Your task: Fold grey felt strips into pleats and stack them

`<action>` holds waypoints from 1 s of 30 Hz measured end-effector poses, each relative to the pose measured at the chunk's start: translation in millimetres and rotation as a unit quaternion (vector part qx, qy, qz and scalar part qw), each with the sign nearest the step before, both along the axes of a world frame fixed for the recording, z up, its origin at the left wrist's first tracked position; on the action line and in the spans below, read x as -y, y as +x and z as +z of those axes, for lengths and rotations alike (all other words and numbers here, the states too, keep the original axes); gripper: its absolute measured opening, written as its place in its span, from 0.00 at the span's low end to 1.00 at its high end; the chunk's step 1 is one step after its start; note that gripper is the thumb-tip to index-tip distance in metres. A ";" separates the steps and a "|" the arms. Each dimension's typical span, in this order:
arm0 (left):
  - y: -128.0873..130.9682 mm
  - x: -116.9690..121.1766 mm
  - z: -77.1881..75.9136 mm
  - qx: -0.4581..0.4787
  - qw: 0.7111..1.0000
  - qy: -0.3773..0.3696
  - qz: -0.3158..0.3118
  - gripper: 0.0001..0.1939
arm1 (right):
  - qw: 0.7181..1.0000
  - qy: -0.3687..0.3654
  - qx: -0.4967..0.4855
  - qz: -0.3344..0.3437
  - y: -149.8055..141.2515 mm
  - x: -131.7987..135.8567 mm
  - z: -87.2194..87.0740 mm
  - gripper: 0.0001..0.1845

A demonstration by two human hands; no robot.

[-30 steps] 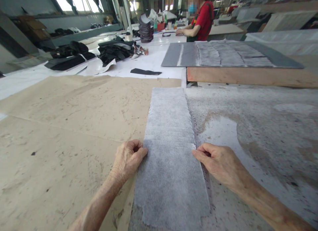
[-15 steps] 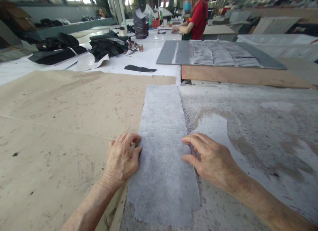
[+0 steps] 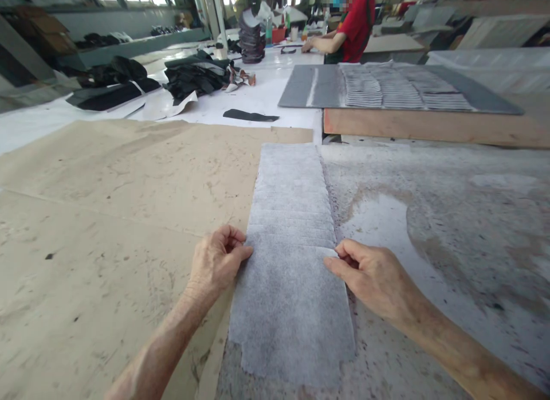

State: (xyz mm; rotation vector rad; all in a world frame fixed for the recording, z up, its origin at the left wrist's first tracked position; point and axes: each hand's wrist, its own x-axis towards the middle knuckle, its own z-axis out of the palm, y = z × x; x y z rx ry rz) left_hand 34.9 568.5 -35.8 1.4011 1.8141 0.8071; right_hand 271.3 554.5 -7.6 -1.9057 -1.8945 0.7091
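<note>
Overlapping grey fabric pieces lie in a long row running away from me. The nearest grey fabric piece is the widest exposed one, with notched corners at its near end. My left hand pinches its far left corner between thumb and fingers. On the opposite side my right hand grips the far right corner, which is slightly raised between thumb and forefinger. Both hands are closed at the edges of the same piece.
Brown paper covers the table at left; a stained grey surface lies at right. Beyond are a grey board with rows of overlapping pieces, a black strip, and black material. A person in red works at the back.
Both hands have closed onto the far corners of the nearest fabric piece, where the fingers were more apart before. The right corner has lifted a little. The view has shifted slightly.
</note>
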 end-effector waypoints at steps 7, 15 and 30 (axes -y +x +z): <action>-1.8 -2.8 -0.6 0.008 1.000 -0.010 -0.001 0.09 | 1.000 -0.001 0.014 0.014 0.5 -2.4 -1.4 0.15; -1.7 -5.2 -0.1 0.005 1.000 -0.015 -0.001 0.08 | 0.999 -0.024 0.026 0.017 0.8 -3.3 -2.5 0.14; 7.8 8.0 0.3 -0.073 0.996 0.032 0.027 0.10 | 0.989 -0.017 0.143 -0.029 -3.8 -2.2 -1.5 0.11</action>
